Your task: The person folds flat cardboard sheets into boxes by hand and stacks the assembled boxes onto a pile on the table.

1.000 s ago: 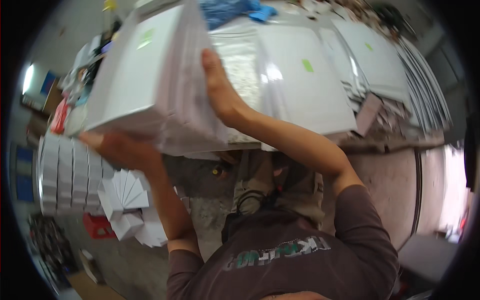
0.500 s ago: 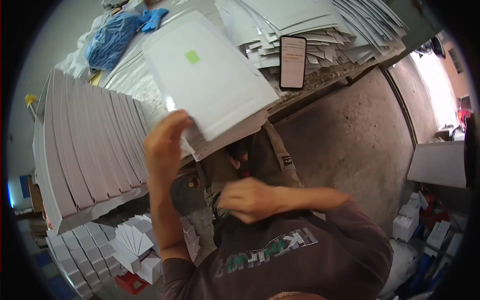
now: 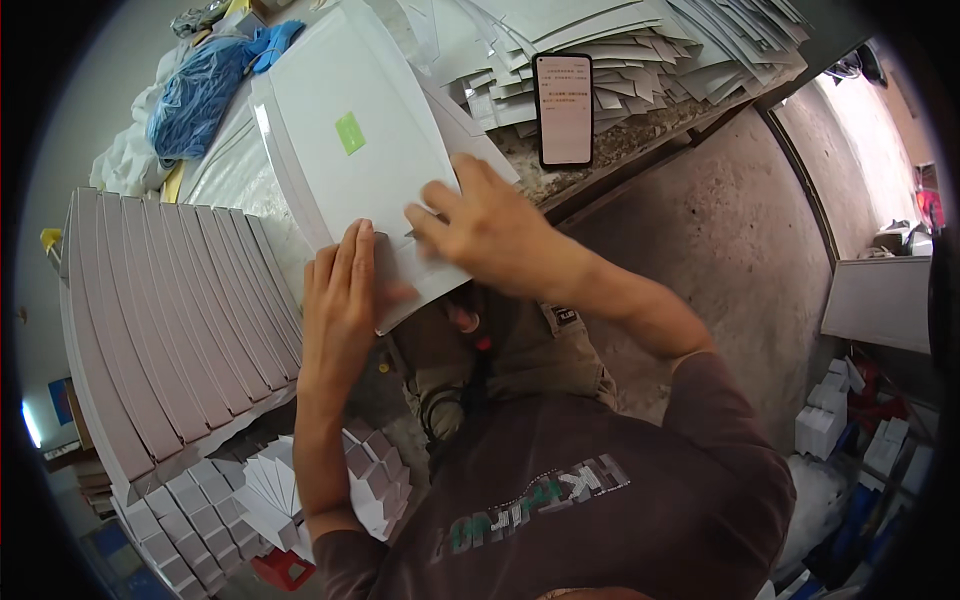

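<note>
A white cardboard sheet (image 3: 365,185) with a green sticker lies on the bench in front of me, its near part creased and bent up. Along its near left edge my left hand (image 3: 342,290) holds the bent part, fingers straight and close together, the blurred thumb against the inner side. Over the near right part of the sheet my right hand (image 3: 480,222) is bent at the fingers, which are spread apart and touch the card. Motion smears its lower fingertips. Underneath, other white sheets (image 3: 465,130) show past the right edge.
A phone (image 3: 565,110) leans against stacked white cardboard sheets (image 3: 630,40) at the bench's right. Tall folded cardboard (image 3: 175,320) stands at the left. Behind it lies a blue bundle (image 3: 200,100). Small white boxes (image 3: 190,520) and a red stool (image 3: 283,570) are below.
My right hand has come up from my lap onto the sheet. The sheet has shifted left and its near part is now bent. My left hand has gone from its edge onto the fold.
</note>
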A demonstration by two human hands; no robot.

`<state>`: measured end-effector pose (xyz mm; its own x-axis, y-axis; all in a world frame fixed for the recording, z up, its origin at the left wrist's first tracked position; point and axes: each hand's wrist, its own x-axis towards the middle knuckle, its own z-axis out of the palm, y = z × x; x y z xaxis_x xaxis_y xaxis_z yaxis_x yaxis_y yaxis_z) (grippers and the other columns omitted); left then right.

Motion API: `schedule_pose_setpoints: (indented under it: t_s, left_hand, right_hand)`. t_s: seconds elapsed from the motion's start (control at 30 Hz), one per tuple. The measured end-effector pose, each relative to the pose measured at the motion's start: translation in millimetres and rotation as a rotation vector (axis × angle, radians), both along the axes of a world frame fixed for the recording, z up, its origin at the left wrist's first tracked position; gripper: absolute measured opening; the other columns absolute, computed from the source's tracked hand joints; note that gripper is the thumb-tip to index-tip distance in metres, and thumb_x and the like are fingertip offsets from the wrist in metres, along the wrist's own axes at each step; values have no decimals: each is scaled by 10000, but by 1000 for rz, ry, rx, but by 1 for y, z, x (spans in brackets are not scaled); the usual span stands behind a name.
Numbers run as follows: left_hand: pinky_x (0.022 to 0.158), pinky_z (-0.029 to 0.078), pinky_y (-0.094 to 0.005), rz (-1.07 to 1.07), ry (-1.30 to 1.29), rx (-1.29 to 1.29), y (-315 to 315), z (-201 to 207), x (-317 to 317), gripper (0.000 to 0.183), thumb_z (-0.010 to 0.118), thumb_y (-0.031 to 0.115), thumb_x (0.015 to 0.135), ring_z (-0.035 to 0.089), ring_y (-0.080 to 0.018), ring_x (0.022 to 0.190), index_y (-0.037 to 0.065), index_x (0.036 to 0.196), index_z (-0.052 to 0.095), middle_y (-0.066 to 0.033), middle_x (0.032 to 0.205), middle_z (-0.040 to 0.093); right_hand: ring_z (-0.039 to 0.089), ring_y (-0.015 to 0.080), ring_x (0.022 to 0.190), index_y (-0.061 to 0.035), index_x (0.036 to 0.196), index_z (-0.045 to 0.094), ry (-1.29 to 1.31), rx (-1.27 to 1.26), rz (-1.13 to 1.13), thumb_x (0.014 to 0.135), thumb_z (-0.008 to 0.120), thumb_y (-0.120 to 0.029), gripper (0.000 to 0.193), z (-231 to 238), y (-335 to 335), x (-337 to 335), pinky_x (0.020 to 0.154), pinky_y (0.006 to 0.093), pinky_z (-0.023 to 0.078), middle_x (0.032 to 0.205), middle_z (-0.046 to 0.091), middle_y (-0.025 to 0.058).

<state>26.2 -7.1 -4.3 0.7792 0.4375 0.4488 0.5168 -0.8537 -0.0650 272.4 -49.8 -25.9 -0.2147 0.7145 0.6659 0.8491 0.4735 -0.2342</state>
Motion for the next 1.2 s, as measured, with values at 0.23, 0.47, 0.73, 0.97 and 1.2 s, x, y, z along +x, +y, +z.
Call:
schedule_pose_setpoints:
  t_s: [0.23,0.47,0.73,0.97,1.2]
  left_hand:
    - [841,482,-379,159,-185,-687,19,30,10,300,812,119,842,578,-251,932,23,1074,648,-145,1143,624]
    - [818,421,-409,182,25,-20,3,-3,15,251,811,153,849,495,-267,812,44,938,604,-74,848,528]
    - [746,464,-389,-30,-296,-6,-62,41,0,332,822,263,859,528,-227,712,32,1054,686,-84,951,606]
    - [555,590,-354,56,-474,-446,14,34,69,809,888,438,791,699,-307,643,-38,1342,534,-229,898,704]
    - [1003,493,-478,91,130,8,77,75,83,997,894,548,700,589,-350,1185,46,1474,514,-225,1381,570]
  right_hand:
    - [639,308,1003,-52,1152,683,51,-498,20,839,781,-245,381,37,12,0,839,345,525,1075,685,160]
    - [619,379,1082,18,1137,630,-132,100,-206,805,805,-196,432,-33,3,-26,908,404,515,1178,642,208]
    - [664,470,1067,85,1275,527,951,-285,137,885,619,-82,434,45,-42,23,860,460,566,1383,528,375]
    - [632,430,1096,77,1467,395,459,342,-239,925,555,-86,588,57,-42,-25,884,436,559,1434,436,393]
    - [606,364,1029,32,1518,400,533,238,-445,903,629,-146,680,58,-37,48,971,437,477,1328,546,271]
